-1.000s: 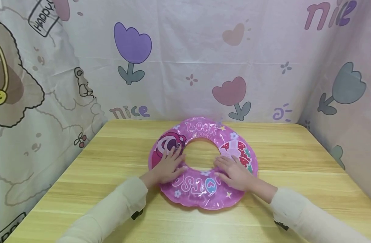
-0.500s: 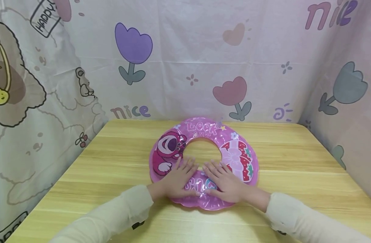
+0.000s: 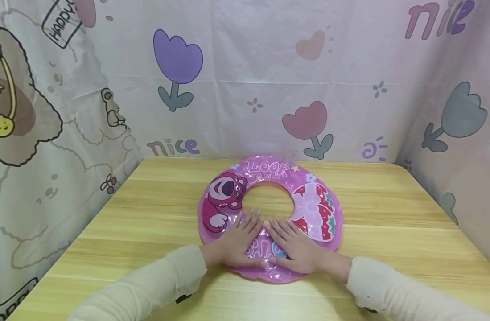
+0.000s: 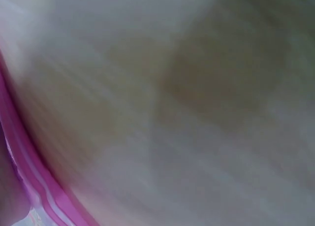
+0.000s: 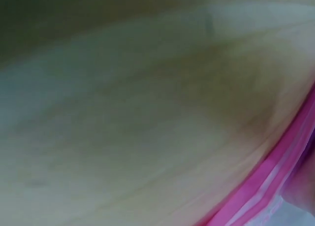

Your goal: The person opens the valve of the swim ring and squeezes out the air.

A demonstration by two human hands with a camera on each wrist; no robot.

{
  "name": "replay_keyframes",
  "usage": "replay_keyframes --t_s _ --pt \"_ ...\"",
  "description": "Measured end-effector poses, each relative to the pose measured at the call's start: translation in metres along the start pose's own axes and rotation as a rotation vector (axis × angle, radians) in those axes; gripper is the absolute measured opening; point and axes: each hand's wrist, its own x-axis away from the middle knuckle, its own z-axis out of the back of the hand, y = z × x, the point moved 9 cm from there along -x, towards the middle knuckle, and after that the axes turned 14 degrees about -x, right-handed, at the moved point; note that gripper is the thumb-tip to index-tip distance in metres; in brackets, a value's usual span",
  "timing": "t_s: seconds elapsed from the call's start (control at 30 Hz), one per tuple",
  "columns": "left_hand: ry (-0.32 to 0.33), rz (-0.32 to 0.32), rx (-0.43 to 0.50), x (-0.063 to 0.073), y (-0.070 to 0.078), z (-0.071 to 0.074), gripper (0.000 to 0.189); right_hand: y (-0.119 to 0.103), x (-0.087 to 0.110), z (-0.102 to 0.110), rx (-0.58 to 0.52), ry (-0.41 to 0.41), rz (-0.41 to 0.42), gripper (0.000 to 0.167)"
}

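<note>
A pink swim ring (image 3: 265,167) lies flat on the wooden table, printed with a bear on its left side and a strawberry with a bow on its right. On its near part rests my left hand (image 3: 240,240), fingers straight and pointing toward the hole. My right hand (image 3: 294,245) presses beside it with fingers spread, the two thumbs nearly meeting. Part of the near lettering is covered by the hands. In the left wrist view the ring's pink edge (image 4: 34,162) shows at lower left; the right wrist view has the pink edge (image 5: 268,181) at lower right.
The light wooden table (image 3: 148,200) extends around the ring on all sides. A printed cloth (image 3: 236,53) with tulips and hearts hangs behind it, with more patterned cloth to the left and right.
Both hands have slid inward and nearer along the ring, from its left and right sides to its near part. The bear and strawberry prints are now uncovered.
</note>
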Motion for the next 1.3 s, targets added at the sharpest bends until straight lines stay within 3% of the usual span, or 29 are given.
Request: replay_keyframes --t_s 0.3,0.77,0.97,1.2,1.3 --pt "-0.056 0.022 -0.007 -0.001 0.001 -0.011 0.104 0.002 0.000 -0.006 0.010 -0.021 -0.010 0.074" --pt "-0.062 0.039 -0.054 -0.002 0.001 -0.014 0.104 -0.001 -0.001 -0.008 0.119 -0.056 0.024 0.072" --pt "-0.038 0.035 -0.014 -0.001 0.004 -0.014 0.103 0.000 0.001 -0.009 0.125 -0.051 0.049 0.071" --pt "0.024 0.021 0.003 0.005 0.002 -0.012 0.104 0.001 0.010 0.003 0.154 0.022 0.141 0.072" --pt "0.049 0.021 -0.040 0.010 -0.005 -0.010 0.106 0.011 0.017 0.010 0.134 0.028 0.093 0.073"
